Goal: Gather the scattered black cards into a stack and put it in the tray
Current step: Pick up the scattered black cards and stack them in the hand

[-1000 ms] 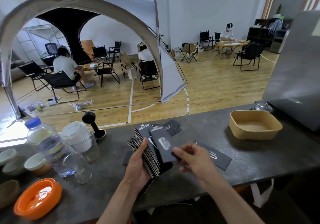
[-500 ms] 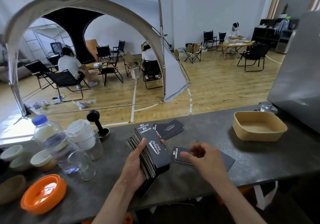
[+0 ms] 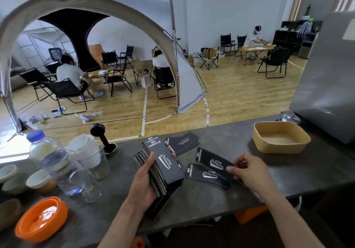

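Observation:
My left hand (image 3: 143,187) grips a thick stack of black cards (image 3: 163,165) with white lettering, held above the dark grey counter (image 3: 211,199). To its right, my right hand (image 3: 247,172) pinches the end of one black card (image 3: 213,161), lifted a little off the counter. Another loose card (image 3: 205,176) lies flat under it. Two more cards (image 3: 182,143) lie overlapped behind the stack. One card edge (image 3: 165,199) sticks out on the counter below the stack. The tan tray (image 3: 280,139) stands with nothing in it at the far right.
On the left stand a water bottle (image 3: 51,157), a glass (image 3: 84,184), a lidded cup (image 3: 88,155), a black tamper (image 3: 101,134), small bowls (image 3: 38,180) and an orange lid (image 3: 41,217). A grey metal box (image 3: 330,75) rises behind the tray. The counter's front edge runs just below my hands.
A card went from my right hand onto the stack. My right hand then moved right and picked up another loose card from the counter.

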